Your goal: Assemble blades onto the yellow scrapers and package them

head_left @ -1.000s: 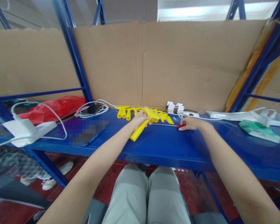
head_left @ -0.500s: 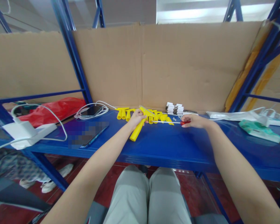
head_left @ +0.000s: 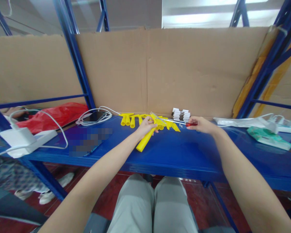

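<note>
My left hand (head_left: 146, 127) is closed around a yellow T-shaped plastic scraper (head_left: 145, 141), its round tube handle slanting down toward me. A shiny strip shows on its head. The fingers of my right hand (head_left: 199, 125) are closed on the red handle of a screwdriver (head_left: 192, 124). Its long thin shaft points left, with the far end at the scraper's head; I cannot tell whether the tip touches it. Behind my left hand lie several more yellow T-shaped pieces (head_left: 128, 120) and small flat yellow parts (head_left: 175, 127).
White clip-like pieces (head_left: 181, 115) are stacked at the back, before the cardboard wall (head_left: 184, 71). Left on the blue shelf (head_left: 174, 152) are a coiled white cable (head_left: 106, 114), a white charger (head_left: 19, 137) and a red bag (head_left: 55, 116). Right is a green-white packet (head_left: 269, 137).
The screwdriver's shaft has risen from below the scraper's head to its level, and my right hand has shifted slightly left. My left hand and the scraper have moved slightly right.
</note>
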Demonstrator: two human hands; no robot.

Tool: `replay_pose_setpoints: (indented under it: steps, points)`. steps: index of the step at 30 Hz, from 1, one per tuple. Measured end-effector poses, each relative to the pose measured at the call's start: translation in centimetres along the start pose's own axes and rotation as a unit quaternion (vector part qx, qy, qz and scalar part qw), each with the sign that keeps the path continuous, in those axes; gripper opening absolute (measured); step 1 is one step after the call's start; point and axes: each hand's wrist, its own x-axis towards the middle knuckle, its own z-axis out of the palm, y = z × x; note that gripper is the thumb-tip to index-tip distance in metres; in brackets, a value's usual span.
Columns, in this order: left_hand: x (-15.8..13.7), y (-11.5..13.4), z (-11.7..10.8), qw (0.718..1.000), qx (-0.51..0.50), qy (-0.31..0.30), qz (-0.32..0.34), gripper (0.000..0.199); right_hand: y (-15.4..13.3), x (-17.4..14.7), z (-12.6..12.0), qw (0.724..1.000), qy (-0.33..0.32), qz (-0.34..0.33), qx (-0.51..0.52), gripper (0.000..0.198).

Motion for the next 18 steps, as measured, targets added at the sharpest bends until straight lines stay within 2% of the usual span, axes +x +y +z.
replay_pose_setpoints:
  steps: [13,18]
  points:
    - [0.57,-0.48,-0.4,1.0,-0.013,-0.024,0.01,0.035,0.41,0.09,0.02,1.0,-0.01,0.0,-0.004,0.046]
    - [0.41,-0.31,-0.23,1.0,0.009,-0.012,0.01,0.032,-0.04,-0.06,-0.11,1.0,-0.016,0.005,0.002,0.046]
